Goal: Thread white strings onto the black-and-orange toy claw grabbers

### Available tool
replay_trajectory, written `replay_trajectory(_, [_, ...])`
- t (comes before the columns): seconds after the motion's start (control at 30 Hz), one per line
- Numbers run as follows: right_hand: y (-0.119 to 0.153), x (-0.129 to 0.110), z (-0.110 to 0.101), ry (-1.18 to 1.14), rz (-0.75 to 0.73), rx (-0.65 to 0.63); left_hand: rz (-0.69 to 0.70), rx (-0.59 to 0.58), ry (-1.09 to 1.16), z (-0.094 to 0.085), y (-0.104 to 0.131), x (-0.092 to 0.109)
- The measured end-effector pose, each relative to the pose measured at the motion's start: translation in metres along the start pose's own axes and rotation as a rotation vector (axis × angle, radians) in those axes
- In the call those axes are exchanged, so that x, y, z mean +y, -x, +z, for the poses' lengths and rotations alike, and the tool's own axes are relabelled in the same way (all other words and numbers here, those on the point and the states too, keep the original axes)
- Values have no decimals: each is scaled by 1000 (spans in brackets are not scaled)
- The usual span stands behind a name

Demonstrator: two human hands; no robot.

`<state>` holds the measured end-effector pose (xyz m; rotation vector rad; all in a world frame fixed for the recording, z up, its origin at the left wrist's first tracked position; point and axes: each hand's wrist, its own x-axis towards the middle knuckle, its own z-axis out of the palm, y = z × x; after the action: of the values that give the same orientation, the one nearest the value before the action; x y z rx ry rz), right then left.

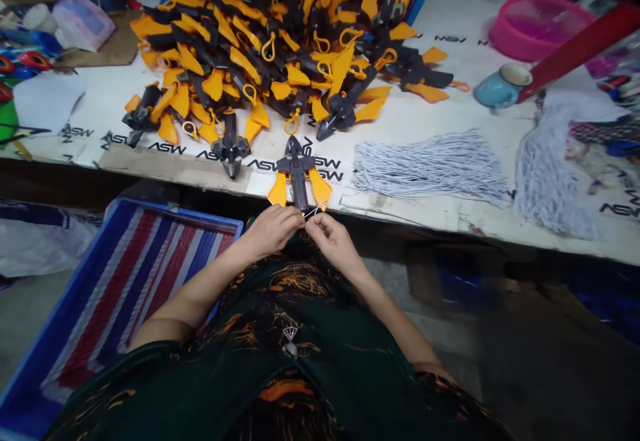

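Note:
A black toy plane (299, 173) with orange wings lies at the table's front edge, its pointed nose turned away from me. My left hand (278, 227) is closed at the tail end, fingers pinched over a part they mostly hide. Beside it my right hand (331, 237) pinches a thin white string (315, 211), which loops up near the right orange wing. Both hands almost touch each other. To the right on the table lies a flat bundle of white strings (430, 166). Behind the plane spreads a large heap of similar black and orange toy planes (240, 61).
A blue tray lined with striped sheeting (150, 274) stands low at my left. On the table's right are a blue enamel mug (495, 91), a pink basin (535, 31), a red tube (585, 51) and another string bundle (547, 167). White paper (47, 101) lies far left.

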<state>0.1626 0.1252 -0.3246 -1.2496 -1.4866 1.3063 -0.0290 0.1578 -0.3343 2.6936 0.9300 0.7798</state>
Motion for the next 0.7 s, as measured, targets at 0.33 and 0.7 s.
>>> replay_trajectory(0.33, [21, 0, -7, 204, -77, -32, -18, -115, 113, -19, 15, -4])
replay_trajectory(0.7, [-44, 42, -101, 703, -168, 636, -766, -144, -169, 21, -69, 13])
